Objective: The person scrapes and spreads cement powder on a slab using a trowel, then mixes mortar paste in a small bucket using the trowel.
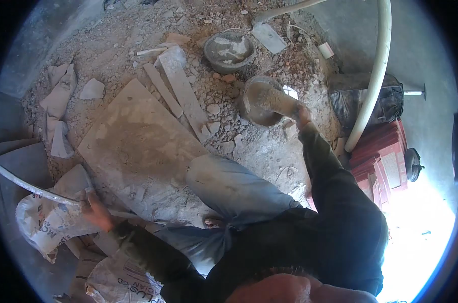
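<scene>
At the lower left, my left hand (96,211) is closed at the edge of a crumpled, printed white sack (52,217), beside the end of a pale pipe (32,188); what its fingers hold is not clear. My right hand (303,116) is at the right rim of a round grey basin (254,103), closed on a dusty, greyish-brown container (284,105) that tilts into the basin. A second dark basin (229,52) with whitish grey material inside stands just above, on the rubble.
A large dusty board (138,136) lies in front of my knees, with narrow pale strips (181,91) beside it. Rubble covers the floor. A thick curved pipe (375,76), a black bag (365,101) and stacked red boxes (378,156) are on the right.
</scene>
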Motion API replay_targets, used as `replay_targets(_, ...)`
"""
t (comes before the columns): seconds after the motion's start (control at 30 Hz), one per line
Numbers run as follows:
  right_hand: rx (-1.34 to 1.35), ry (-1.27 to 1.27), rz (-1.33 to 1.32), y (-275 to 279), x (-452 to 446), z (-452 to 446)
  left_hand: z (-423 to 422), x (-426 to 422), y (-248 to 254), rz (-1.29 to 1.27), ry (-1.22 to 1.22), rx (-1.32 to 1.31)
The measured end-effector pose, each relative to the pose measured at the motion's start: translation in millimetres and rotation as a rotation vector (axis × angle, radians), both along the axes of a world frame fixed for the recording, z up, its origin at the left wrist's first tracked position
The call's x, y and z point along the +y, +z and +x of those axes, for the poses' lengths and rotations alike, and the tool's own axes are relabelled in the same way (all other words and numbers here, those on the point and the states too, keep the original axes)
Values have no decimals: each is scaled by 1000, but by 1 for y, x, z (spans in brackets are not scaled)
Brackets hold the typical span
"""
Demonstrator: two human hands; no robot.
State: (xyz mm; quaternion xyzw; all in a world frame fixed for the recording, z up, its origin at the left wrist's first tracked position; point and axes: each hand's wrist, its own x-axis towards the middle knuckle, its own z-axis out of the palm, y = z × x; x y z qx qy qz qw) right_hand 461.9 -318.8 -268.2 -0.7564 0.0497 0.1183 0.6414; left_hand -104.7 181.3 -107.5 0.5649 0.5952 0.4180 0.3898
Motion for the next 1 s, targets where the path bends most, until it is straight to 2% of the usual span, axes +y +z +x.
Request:
replay_targets(0.07,-53,110,-3,-61,-22,40,-2,-1,1,4,19,-23)
replay_targets(0.17,109,-56,96,-47,2,44,-4,-5,2,34,29,-63)
replay_targets(0.27,62,50,210,-20,23,32,-9,-7,4,25,16,-98)
replay_targets(0.43,-185,102,102,12,31,19,-1,-12,14,-5,45,-113)
replay_targets(0.57,-301,-19,-170,29,39,20,-11,0,-2,52,21,-113)
replay_targets(0.67,-360,-150,-416,41,48,22,-3,-3,8,52,22,-55)
replay_targets(0.77,-536,-76,-709,77,56,4,-5,-2,8,65,9,42)
replay_targets(0.87,-603,-45,-608,93,55,-15,-17,4,-6,78,9,17)
replay_targets(0.93,-649,-44,-316,94,55,-34,-12,0,-1,17,60,-88)
replay_targets(0.97,-413,52,-13,105,62,-53,-13,-3,2,18,50,-80)
replay_targets(1.0,-293,114,138,127,81,-85,-14,-5,4,24,54,-64)
